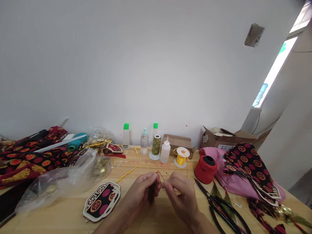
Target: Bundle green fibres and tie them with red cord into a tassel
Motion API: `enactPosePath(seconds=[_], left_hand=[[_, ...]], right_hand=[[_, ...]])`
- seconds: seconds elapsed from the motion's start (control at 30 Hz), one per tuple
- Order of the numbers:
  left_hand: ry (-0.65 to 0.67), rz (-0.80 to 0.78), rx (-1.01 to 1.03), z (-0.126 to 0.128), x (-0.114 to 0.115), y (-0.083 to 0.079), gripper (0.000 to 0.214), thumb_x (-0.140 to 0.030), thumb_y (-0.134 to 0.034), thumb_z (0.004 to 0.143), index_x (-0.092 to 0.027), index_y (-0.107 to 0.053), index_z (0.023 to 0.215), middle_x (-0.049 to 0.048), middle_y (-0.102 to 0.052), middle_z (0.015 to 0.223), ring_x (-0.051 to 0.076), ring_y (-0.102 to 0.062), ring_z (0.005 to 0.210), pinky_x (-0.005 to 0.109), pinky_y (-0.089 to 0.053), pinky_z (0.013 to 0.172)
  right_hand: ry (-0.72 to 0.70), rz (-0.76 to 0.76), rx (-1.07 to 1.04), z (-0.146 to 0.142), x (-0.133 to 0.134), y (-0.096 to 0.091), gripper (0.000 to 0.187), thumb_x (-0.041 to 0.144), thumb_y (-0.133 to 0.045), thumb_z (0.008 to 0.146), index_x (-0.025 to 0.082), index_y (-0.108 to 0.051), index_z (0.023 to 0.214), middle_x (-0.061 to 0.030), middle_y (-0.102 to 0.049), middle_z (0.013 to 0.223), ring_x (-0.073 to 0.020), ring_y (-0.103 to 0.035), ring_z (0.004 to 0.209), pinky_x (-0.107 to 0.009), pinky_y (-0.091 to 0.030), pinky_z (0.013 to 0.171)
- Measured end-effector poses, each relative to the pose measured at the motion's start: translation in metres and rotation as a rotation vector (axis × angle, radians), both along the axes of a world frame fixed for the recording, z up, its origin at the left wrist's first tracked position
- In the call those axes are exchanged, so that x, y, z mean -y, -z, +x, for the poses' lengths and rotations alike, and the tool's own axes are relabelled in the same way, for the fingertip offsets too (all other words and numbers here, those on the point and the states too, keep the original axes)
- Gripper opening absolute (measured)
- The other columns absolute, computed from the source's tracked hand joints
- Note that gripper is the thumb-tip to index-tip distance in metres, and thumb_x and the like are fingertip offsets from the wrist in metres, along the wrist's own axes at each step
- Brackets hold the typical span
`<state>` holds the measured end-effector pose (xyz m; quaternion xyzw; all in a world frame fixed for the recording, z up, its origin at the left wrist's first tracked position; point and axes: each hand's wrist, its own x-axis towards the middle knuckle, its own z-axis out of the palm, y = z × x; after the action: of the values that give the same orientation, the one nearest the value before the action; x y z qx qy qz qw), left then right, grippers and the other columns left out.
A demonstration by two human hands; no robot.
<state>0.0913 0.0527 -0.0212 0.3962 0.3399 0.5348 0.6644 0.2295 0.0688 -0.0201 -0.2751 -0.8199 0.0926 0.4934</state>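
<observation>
Low in the middle of the head view, my left hand (140, 189) is closed around a dark green tassel (152, 192), its strands hanging down. A thin red thread (160, 174) loops up from the top of the tassel and runs toward my right hand (182, 195). That hand is pinched closed on the thread, just right of the tassel; the fingertips are partly blurred. Left of my hands lies a flat pendant (102, 201) with dark patterned fabric in a pale frame and a yellow cord (126, 174). Black-handled scissors (219, 204) lie to the right.
A red thread cone (206, 172), yellow cord spool (181, 158), green thread spool (156, 145) and white squeeze bottle (165, 152) stand behind my hands. Plastic bags (73, 175) and patterned fabric (56, 152) crowd the left. Cardboard boxes (177, 141) sit against the wall.
</observation>
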Motion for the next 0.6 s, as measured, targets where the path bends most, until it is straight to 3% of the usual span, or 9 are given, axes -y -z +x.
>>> enactPosePath(seconds=[0.1, 0.2, 0.47, 0.6], left_hand=[[0.003, 0.035, -0.092, -0.002, -0.003, 0.0021, 0.028, -0.034, -0.048, 0.074, -0.014, -0.05, 0.055, -0.0026, -0.045, 0.047, 0.008, -0.036, 0.046, 0.02, -0.025, 0.046], [0.01, 0.06, -0.194, -0.0033, -0.0036, 0.0039, 0.031, -0.037, -0.048, 0.074, -0.015, -0.047, 0.052, -0.0036, -0.042, 0.046, 0.008, -0.032, 0.044, 0.021, -0.022, 0.043], [0.03, 0.033, -0.29, -0.0028, -0.0022, 0.0029, 0.029, -0.04, -0.047, 0.073, -0.017, -0.042, 0.056, -0.0085, -0.031, 0.043, 0.006, -0.025, 0.038, 0.019, -0.025, 0.038], [0.017, 0.05, -0.35, -0.0039, -0.0048, 0.0061, 0.03, -0.043, -0.049, 0.07, -0.017, -0.042, 0.056, -0.0098, -0.029, 0.042, 0.004, -0.02, 0.035, 0.017, -0.019, 0.033]], right_hand=[[0.09, -0.163, -0.089, 0.0023, -0.0068, 0.0006, 0.026, 0.023, -0.047, 0.078, 0.016, -0.055, 0.055, 0.0005, -0.047, 0.05, -0.0105, -0.044, 0.049, -0.022, -0.033, 0.047], [0.051, -0.263, -0.061, 0.0001, -0.0098, 0.0017, 0.018, 0.026, -0.052, 0.074, 0.015, -0.058, 0.061, -0.0001, -0.049, 0.055, -0.0116, -0.047, 0.053, -0.022, -0.035, 0.049], [0.061, -0.35, -0.047, -0.0039, -0.008, 0.0046, 0.013, 0.028, -0.056, 0.071, 0.016, -0.06, 0.067, 0.0006, -0.048, 0.059, -0.0115, -0.046, 0.055, -0.022, -0.037, 0.049], [0.083, -0.406, -0.058, -0.0048, -0.0096, 0.0056, 0.013, 0.028, -0.057, 0.069, 0.016, -0.061, 0.066, 0.0013, -0.046, 0.058, -0.0108, -0.045, 0.054, -0.021, -0.035, 0.047]])
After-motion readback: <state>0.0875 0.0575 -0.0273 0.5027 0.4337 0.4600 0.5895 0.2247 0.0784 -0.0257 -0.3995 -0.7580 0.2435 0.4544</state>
